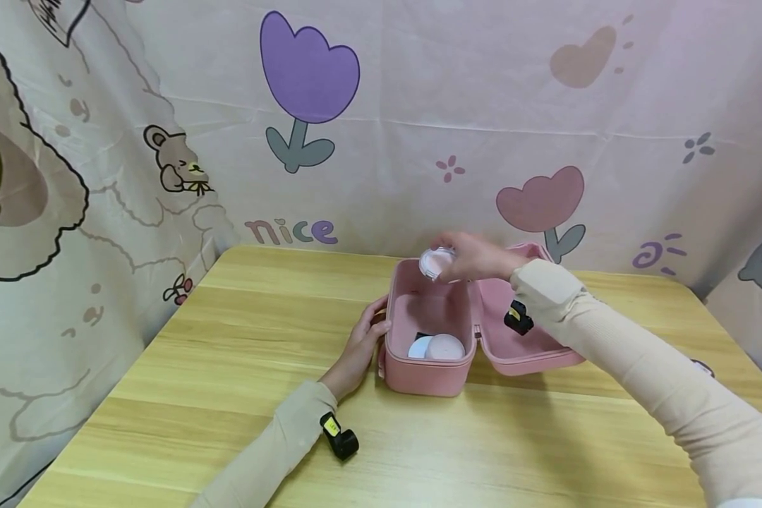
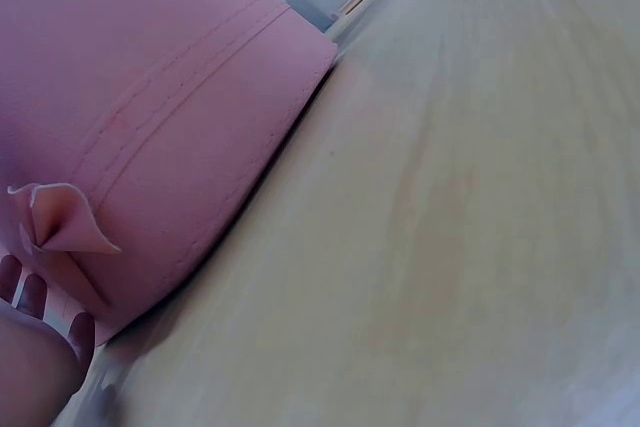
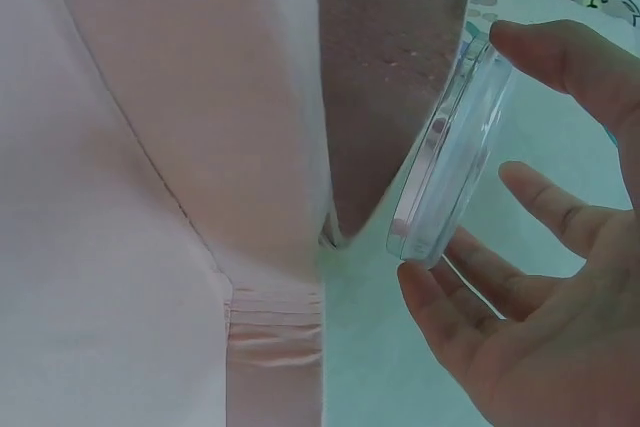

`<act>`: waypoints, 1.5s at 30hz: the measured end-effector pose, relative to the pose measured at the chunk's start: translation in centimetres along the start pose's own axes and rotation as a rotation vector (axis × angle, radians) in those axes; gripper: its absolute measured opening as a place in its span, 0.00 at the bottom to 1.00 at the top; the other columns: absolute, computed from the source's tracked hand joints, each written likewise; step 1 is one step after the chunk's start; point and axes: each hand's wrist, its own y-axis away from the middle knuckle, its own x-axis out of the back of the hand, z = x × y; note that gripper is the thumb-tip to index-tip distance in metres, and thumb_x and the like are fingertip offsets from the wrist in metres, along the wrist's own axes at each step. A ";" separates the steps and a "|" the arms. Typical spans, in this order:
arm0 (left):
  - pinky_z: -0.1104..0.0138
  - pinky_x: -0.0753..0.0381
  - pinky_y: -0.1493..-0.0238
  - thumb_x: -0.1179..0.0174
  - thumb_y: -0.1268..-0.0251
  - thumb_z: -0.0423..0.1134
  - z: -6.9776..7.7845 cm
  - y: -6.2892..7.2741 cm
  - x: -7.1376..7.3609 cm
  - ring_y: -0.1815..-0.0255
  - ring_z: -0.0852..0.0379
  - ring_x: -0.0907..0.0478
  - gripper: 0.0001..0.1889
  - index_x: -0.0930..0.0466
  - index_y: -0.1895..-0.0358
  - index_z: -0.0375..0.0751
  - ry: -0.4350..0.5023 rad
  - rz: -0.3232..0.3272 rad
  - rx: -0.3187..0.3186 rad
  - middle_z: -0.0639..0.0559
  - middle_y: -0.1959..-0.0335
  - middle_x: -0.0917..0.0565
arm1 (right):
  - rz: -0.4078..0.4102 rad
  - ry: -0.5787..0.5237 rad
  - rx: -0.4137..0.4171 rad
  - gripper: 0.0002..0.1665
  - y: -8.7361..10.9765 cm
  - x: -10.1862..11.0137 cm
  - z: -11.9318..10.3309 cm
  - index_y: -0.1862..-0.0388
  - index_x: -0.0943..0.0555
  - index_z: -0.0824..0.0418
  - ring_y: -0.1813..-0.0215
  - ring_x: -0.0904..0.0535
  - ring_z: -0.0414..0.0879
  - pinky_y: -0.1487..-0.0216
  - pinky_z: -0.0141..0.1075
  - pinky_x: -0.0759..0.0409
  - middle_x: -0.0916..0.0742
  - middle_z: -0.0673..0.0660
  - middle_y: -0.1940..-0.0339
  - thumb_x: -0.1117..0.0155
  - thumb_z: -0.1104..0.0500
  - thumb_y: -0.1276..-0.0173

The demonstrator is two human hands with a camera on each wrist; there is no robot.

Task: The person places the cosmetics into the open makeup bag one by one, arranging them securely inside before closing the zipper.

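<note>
A pink box [image 1: 427, 377] stands on the table with its lid [image 1: 527, 365] folded out to the right. Over the box's far end, my right hand [image 1: 473, 257] holds a round, clear-rimmed compact [image 1: 436, 263] by its edge. The right wrist view shows this compact [image 3: 450, 147] side on, between thumb and fingertips. My left hand [image 1: 358, 346] rests against the box's left outer wall, its fingers [image 2: 30, 297] beside a small pink tab [image 2: 70, 222] in the left wrist view. Inside the near end of the box lie a pale round case [image 1: 445, 346] and a white disc [image 1: 419, 347].
The wooden table [image 1: 279, 303] runs back to a printed cloth backdrop [image 1: 394, 190]. A black wrist camera [image 1: 340, 439] sits on the left sleeve and another [image 1: 518, 319] on the right. A small, partly hidden object [image 1: 703, 367] lies at the right beyond the right sleeve.
</note>
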 end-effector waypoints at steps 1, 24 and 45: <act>0.53 0.43 0.32 0.55 0.32 0.42 0.0 0.0 0.0 0.32 0.39 0.42 0.33 0.48 0.26 0.34 -0.001 0.000 -0.001 0.30 0.31 0.40 | 0.001 0.010 0.003 0.33 0.0 0.0 0.0 0.43 0.24 0.66 0.54 0.26 0.56 0.56 0.43 0.25 0.20 0.65 0.47 0.26 0.61 0.50; 0.53 0.43 0.32 0.54 0.32 0.42 0.0 -0.1 -0.1 0.32 0.41 0.40 0.32 0.46 0.26 0.37 -0.017 0.011 0.013 0.33 0.32 0.39 | -0.145 0.211 -0.030 0.45 0.6 0.6 -0.3 0.28 0.37 0.66 0.27 0.48 0.67 0.37 0.72 0.60 0.37 0.71 0.28 0.32 0.49 0.40; 0.53 0.44 0.32 0.54 0.32 0.42 -0.2 -0.1 0.1 0.32 0.39 0.41 0.33 0.47 0.26 0.35 0.003 0.003 0.006 0.31 0.32 0.40 | 0.007 0.107 0.005 0.42 5.3 5.9 -3.6 0.28 0.37 0.64 0.24 0.57 0.65 0.35 0.70 0.65 0.36 0.66 0.27 0.36 0.48 0.35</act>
